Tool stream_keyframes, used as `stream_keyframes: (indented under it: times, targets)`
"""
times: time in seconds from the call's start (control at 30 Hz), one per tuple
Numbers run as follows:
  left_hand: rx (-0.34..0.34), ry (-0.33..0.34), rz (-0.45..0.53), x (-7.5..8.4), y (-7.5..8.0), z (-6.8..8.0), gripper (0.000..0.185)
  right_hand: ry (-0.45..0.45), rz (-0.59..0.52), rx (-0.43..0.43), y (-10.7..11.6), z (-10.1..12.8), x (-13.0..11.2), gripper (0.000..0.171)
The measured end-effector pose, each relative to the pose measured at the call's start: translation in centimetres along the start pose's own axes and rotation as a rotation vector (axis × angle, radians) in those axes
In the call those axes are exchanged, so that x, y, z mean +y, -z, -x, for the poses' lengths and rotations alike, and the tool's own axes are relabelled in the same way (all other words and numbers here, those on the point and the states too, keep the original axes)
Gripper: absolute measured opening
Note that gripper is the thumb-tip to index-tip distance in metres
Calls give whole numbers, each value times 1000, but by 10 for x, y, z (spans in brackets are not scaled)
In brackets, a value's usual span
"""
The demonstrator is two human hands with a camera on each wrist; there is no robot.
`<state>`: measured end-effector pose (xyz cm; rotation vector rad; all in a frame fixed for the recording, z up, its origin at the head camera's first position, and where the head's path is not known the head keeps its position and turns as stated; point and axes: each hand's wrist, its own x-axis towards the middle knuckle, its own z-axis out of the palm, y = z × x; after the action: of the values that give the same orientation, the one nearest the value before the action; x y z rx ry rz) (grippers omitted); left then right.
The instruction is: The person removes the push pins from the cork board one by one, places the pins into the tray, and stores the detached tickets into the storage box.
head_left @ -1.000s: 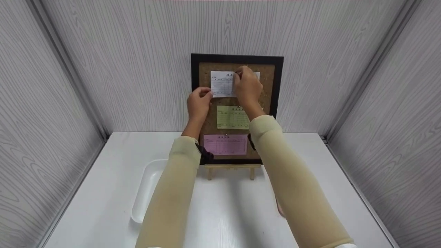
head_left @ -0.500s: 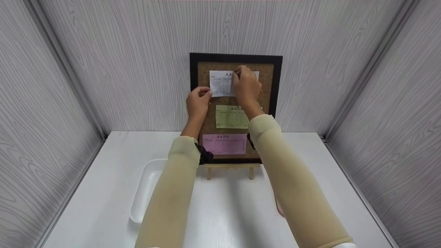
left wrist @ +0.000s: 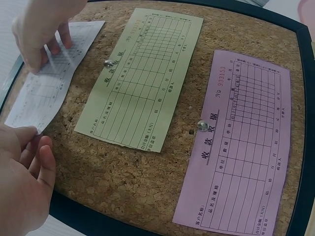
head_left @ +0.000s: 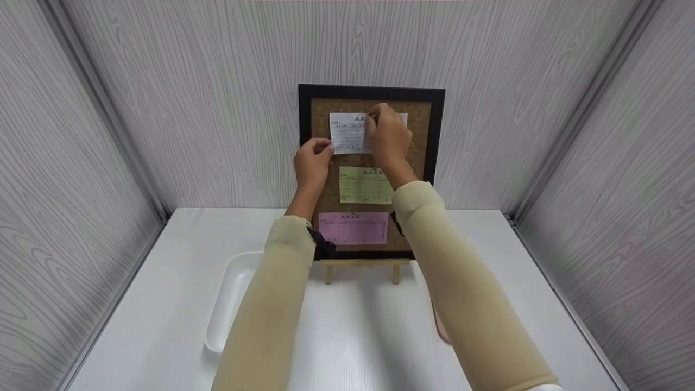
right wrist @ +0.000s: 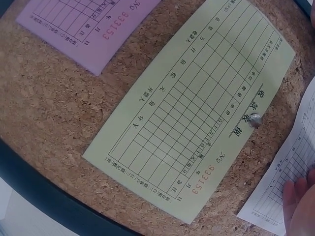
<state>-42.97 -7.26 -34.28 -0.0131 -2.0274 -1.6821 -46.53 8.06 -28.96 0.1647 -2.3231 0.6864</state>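
A black-framed cork board point(head_left: 424, 130) stands on a small wooden easel point(head_left: 361, 263). A white slip point(head_left: 347, 133) is at the top, a green slip point(head_left: 365, 185) in the middle and a pink slip point(head_left: 353, 228) at the bottom. My left hand point(head_left: 328, 148) pinches the white slip's lower left corner point(left wrist: 30, 129). My right hand point(head_left: 374, 117) has its fingertips bunched at the slip's top middle, on a small dark pin that is mostly hidden. Metal pins hold the green slip point(left wrist: 108, 62) and the pink slip point(left wrist: 201, 125).
A white tray point(head_left: 225, 304) lies on the white table point(head_left: 516, 282) at the left, partly under my left forearm. Something pink point(head_left: 441, 329) shows beneath my right forearm. Grey panel walls close in the back and both sides.
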Motion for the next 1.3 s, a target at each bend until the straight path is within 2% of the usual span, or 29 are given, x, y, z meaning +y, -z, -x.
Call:
stream_keyframes:
  times: [0.37,0.6,0.77,1.3]
  targets:
    - [18,9,2,-1,4,0,15,77,-24,14,-3,0,-5,24]
    - [3,31,29,-1,2,1,15,92,-54,34,-3,0,-3,19]
    - [-10,17,36,-2,0,2,16,120,-99,56,-2,0,0,15]
    - [-23,21,55,1,-1,2,19,76,-141,-1,1,-2,6,13]
